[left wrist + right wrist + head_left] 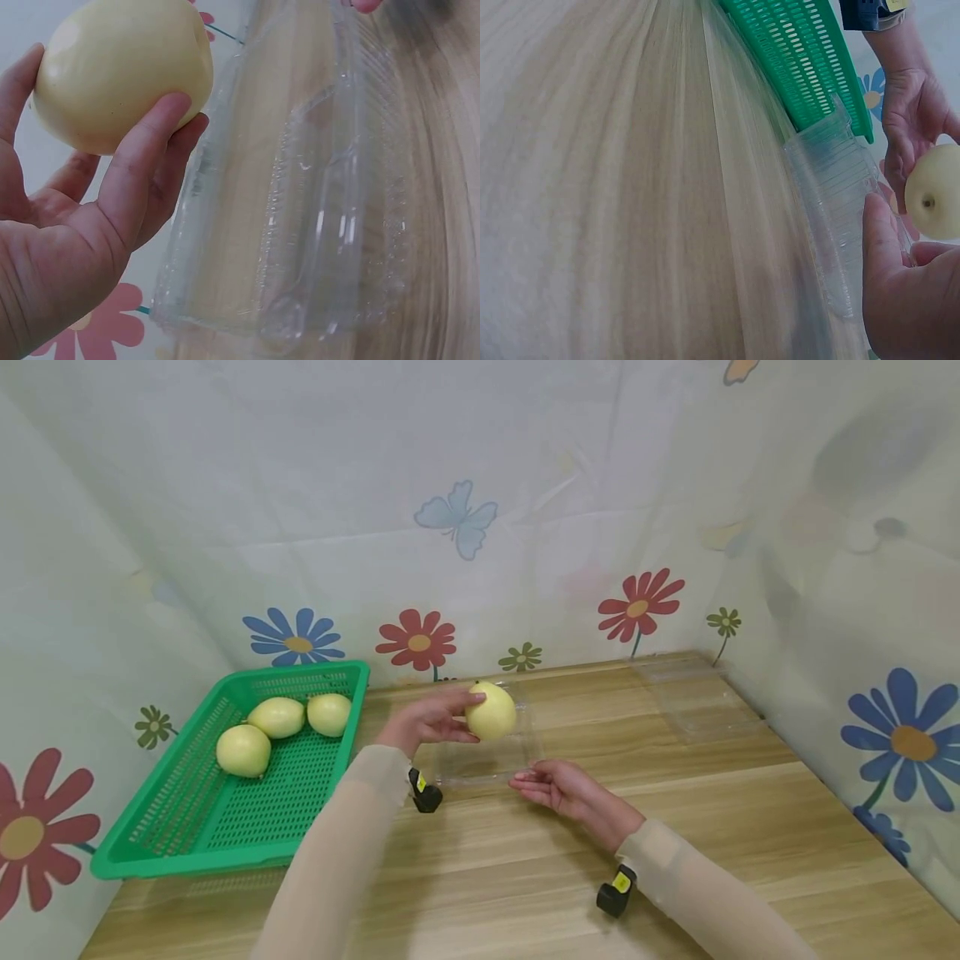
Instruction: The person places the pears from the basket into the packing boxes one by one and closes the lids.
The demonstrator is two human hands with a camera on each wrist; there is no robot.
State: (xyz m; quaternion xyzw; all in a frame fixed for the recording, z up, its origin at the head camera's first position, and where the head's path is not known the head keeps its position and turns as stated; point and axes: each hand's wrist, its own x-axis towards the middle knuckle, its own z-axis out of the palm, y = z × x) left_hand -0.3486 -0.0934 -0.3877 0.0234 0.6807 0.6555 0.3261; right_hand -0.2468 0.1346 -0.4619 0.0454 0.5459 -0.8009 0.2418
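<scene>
My left hand (438, 717) holds a pale yellow pear (491, 711), its fingers and thumb around the fruit's sides. The pear hangs over a clear plastic box (480, 762) on the table; the left wrist view shows the box's ridged walls beside and below the fruit. At the box's near right corner is my right hand (558, 789). In the right wrist view, its thumb (881, 232) lies along the near side of the box wall and the fingers are partly hidden behind, pinching the edge. The pear's blossom end faces that camera.
On the left stands a green perforated basket (202, 864) with three more pears (243, 751) inside. Another clear plastic box (697, 697) lies at the back right of the wooden table (487, 877). A flower-printed sheet (525, 568) hangs behind and along both sides.
</scene>
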